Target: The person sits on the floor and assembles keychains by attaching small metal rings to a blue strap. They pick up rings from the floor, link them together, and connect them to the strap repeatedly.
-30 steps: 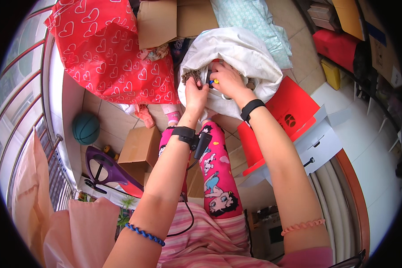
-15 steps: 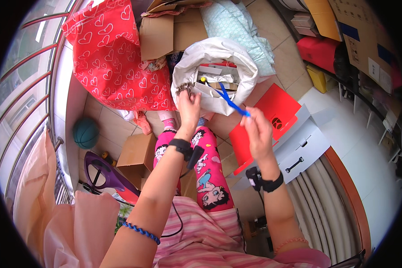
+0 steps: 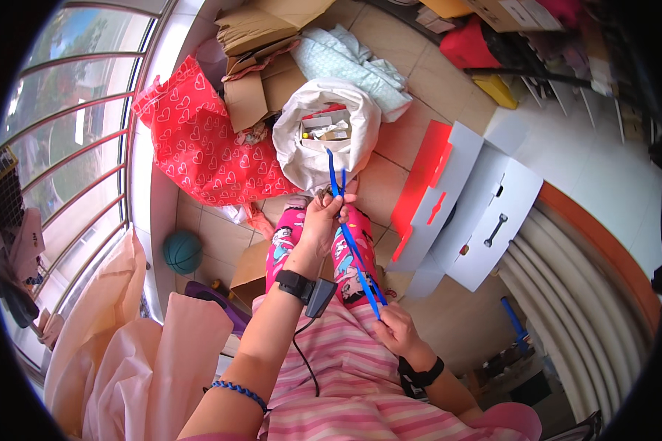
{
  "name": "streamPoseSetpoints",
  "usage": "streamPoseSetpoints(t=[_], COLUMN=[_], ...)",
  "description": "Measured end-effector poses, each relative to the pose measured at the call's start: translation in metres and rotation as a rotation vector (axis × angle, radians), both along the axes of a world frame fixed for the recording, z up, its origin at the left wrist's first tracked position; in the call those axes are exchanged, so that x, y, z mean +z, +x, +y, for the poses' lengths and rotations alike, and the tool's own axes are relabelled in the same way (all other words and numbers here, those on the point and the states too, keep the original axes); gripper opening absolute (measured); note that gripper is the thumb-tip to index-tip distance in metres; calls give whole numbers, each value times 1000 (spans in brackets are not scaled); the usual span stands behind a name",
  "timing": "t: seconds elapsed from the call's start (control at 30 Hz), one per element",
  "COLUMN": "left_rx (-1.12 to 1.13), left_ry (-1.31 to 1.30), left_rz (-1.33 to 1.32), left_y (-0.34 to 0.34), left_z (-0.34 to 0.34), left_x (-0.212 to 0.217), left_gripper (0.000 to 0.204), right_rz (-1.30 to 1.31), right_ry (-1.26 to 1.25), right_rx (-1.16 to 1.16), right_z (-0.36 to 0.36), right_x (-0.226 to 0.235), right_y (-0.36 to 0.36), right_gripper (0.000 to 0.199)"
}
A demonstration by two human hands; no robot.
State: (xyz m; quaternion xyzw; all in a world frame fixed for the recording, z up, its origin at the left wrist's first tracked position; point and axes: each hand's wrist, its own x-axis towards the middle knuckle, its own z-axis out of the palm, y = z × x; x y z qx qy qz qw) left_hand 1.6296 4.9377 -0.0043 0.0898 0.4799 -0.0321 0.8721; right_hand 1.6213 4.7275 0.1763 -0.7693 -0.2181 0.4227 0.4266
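Tiled floor (image 3: 401, 51) cluttered on every side. Red cloth with white hearts (image 3: 202, 147) spread at the person's left, partly overlapping flattened cardboard boxes (image 3: 261, 73). White and red folded carton (image 3: 467, 202) lying open at the right, just beside the knees, a small wrench printed or fixed on its white face, hard to tell which. White sack (image 3: 327, 140) standing open directly ahead of the knees, small boxes and oddments visible inside. Pale blue-green cloth (image 3: 353, 62) bunched behind the sack, touching it. Teal ball (image 3: 182, 251) on the floor at the left, well apart from the hands. Pink patterned trouser legs (image 3: 346, 253) below the hands.

Long blue strip (image 3: 354, 250), thin and flexible-looking, stretched between both hands, upper ends poking up in front of the sack's mouth. Left hand (image 3: 322, 220) raised above the knees, fingers pinched together on the upper part of the strip; black wrist device with a trailing cable behind it. Right hand (image 3: 393, 331) lower and nearer the body, closed around the strip's lower end; black band at that wrist. Strip taut, running diagonally from upper left to lower right across the right knee.
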Motion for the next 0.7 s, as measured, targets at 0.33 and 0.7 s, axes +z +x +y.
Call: streamPoseSetpoints(t=[0.33, 0.7], left_rx=[-325, -749], left_ry=[181, 240], left_rz=[-245, -467], left_y=[-23, -67], left_z=[-40, -202], left_x=[110, 281], left_gripper=[27, 28], right_rz=[209, -379], right_ry=[-197, -218], right_rx=[-763, -947], right_z=[-89, -143], right_x=[80, 150], right_y=[-198, -374], right_gripper=[27, 10])
